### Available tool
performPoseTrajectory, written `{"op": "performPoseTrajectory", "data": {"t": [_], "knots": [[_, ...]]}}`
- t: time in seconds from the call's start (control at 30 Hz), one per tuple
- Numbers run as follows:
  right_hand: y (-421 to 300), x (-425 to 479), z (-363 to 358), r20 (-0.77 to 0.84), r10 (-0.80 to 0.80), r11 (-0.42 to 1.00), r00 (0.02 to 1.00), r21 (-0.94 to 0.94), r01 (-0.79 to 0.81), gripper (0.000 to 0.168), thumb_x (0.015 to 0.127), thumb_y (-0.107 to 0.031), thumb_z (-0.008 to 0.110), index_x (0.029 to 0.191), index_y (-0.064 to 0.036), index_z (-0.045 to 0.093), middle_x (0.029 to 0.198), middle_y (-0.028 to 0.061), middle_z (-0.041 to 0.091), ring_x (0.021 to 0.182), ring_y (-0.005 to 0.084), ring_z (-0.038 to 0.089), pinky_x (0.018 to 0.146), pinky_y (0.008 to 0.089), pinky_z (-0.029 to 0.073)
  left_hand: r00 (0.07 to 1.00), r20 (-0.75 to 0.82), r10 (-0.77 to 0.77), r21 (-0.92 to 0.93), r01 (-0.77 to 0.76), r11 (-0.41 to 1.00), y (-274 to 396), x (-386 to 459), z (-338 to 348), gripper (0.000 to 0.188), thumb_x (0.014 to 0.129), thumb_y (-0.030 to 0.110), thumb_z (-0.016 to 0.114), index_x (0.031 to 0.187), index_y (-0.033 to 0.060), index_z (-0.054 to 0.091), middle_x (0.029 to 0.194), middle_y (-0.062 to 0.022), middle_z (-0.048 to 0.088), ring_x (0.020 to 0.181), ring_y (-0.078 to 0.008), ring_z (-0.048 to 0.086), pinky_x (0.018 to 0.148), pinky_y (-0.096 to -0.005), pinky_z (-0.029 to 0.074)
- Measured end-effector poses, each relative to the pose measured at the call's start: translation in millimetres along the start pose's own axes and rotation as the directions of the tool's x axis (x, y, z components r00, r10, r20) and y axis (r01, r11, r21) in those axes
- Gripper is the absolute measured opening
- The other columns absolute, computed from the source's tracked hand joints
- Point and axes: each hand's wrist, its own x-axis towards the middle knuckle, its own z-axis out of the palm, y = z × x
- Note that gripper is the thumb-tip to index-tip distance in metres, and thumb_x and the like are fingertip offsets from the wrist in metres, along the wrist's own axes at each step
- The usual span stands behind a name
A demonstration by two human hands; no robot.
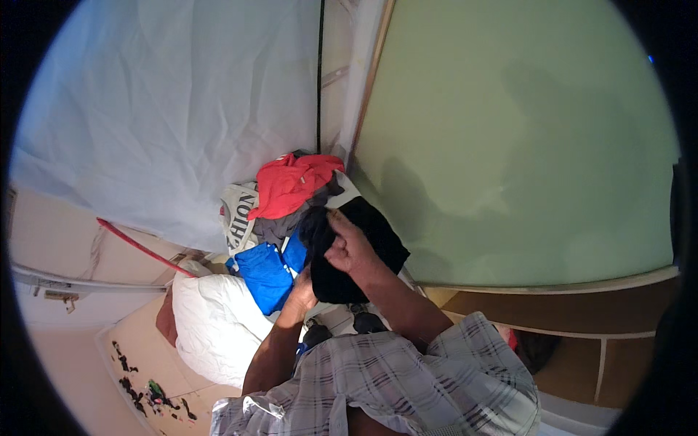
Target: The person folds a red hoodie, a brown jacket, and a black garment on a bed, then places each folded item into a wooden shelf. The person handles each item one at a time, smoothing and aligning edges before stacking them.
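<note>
A black cloth garment (376, 229) hangs in front of me. My right hand (346, 245) grips its bunched upper part between thumb and fingers. At its lower left edge is my left hand (304, 291); its fingers are partly hidden by the fabric, so its grip cannot be made out. Just left of the garment lies blue clothing (266, 275) with white details. Beyond it are a red garment (292, 180), a dark grey garment (275, 228) and a cream cloth (240, 215) with large dark lettering, heaped together.
A white quilt or stuffed cloth (212, 327) bulges at the lower left. Small dark items (158, 395) lie on the floor beyond. A pale green panel (518, 152) stands right, above wooden shelves (561, 310). A white sheet (163, 109) hangs left, near a red pole (144, 248).
</note>
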Motion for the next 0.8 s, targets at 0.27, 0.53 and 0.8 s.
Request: {"op": "performPoseTrajectory", "data": {"t": [0.27,0.53,0.8], "knots": [[49.5,-35.6,-27.7,0.027,0.072,0.997,0.997,-0.033,-0.071,0.010,0.105,-0.020,0.061,0.113,-0.021,0.056,0.072,-0.0069,0.050,0.043,0.0026,0.037,0.038,0.0203,0.027,0.923,0.384,0.021,-0.238,0.077,0.968,21.8,-21.7,30.1,0.019,0.095,0.026,0.066,0.109,0.0140,0.069,0.107,-0.0046,0.069,0.102,-0.0191,0.066,0.096,-0.0336,0.054],[28.1,-42.7,-111.1,-0.509,-0.518,0.807,0.687,-0.557,0.196,0.022,0.100,-0.019,0.065,0.113,-0.008,0.051,0.086,0.0049,0.056,0.057,0.0137,0.058,0.044,0.0312,0.046,0.954,0.030,0.297,0.861,-0.175,0.477,58.3,-49.4,18.4,0.019,0.102,0.017,0.059,0.109,0.0006,0.064,0.099,-0.0033,0.065,0.091,-0.0198,0.062,0.084,-0.0316,0.051],[57.1,-41.2,-170.8,-0.418,-0.580,0.710,0.699,-0.681,0.181,0.029,0.098,-0.018,0.067,0.118,-0.003,0.052,0.107,0.0155,0.067,0.087,0.0239,0.071,0.074,0.0386,0.060,0.844,-0.231,0.484,0.388,-0.376,0.842,148.7,-98.1,119.7,0.026,0.104,0.023,0.059,0.120,0.0021,0.059,0.108,-0.0085,0.067,0.096,-0.0191,0.066,0.084,-0.0316,0.057]]}}
